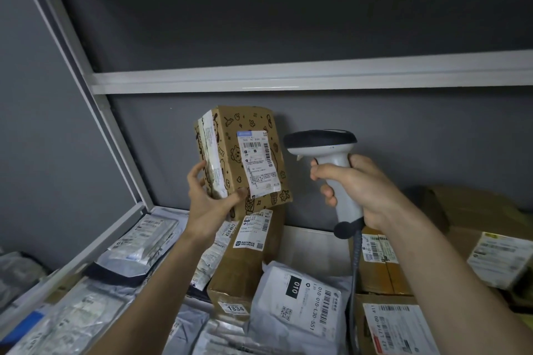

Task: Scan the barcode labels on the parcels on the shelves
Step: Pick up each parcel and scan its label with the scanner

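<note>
Past our fingers (318, 174), the white label (259, 163) on the doodle-printed brown cardboard box (245, 153) is too small to read.

The white poly mailer (297, 307) at about five o'clock carries a black patch printed "010" and, beside it, a line reading "010-010-L30-551" next to a barcode and a QR code. The tall brown carton (242, 265) just left of it, near six o'clock, bears a small sticker "1834" on its lower face; its upper label is too small to read. A slip (227, 232) at that carton's upper left shows "436-4613". The box at the lower right corner (395, 328), four o'clock, has a label with "L714-00". The shipping label (258, 163) on the cartoon-printed box (245, 124) held up at centre has barcodes, its print illegible.
</note>
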